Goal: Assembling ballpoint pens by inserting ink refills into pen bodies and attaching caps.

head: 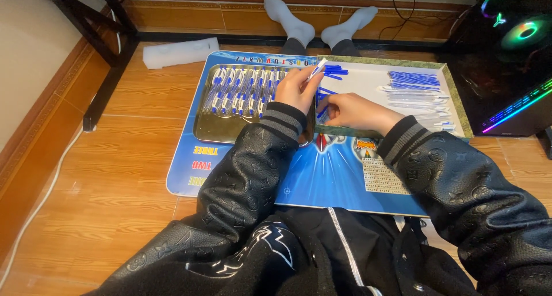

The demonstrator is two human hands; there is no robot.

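My left hand (297,88) is raised over the right end of a metal tray (215,130) and pinches a white pen barrel (317,69) with a blue tip. My right hand (353,111) rests palm down in a shallow green-edged box lid (457,109), fingers on loose blue refills (325,92). The tray holds a row of several assembled white-and-blue pens (241,90). More blue refills (414,78) and white pen barrels (422,100) lie at the lid's right side.
Tray and lid sit on a blue printed mat (328,175) on a wooden floor. My socked feet (319,20) rest by the far wall. A white foam block (180,52) lies far left, a black stand leg (106,83) beside it, a lit computer case (512,54) at right.
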